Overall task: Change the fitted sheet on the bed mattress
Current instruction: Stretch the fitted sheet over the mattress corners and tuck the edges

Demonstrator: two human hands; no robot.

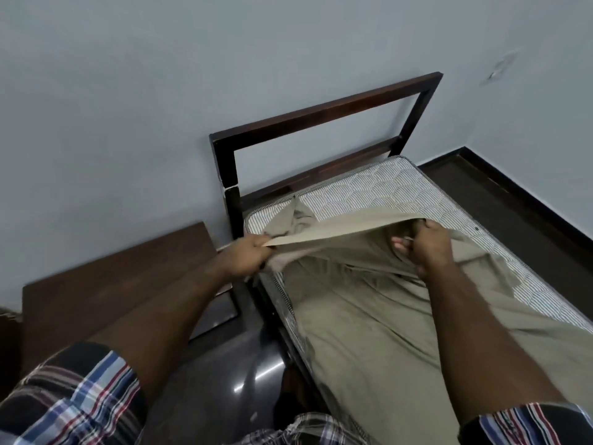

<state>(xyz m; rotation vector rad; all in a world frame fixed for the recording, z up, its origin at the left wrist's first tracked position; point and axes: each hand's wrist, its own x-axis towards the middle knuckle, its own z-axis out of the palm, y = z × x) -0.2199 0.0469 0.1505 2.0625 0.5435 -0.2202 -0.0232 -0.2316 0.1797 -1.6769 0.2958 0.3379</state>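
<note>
The beige fitted sheet lies loose over the lower centre and right of the frame, on the striped mattress, whose upper part is bare. My left hand clenches one end of the hem and my right hand pinches the other, so the edge is stretched between them. I think the risk is here: if I pull toward the corner near the dark headboard, the hem may slip from the fingers, or the loose lower part may slide off the mattress.
</note>
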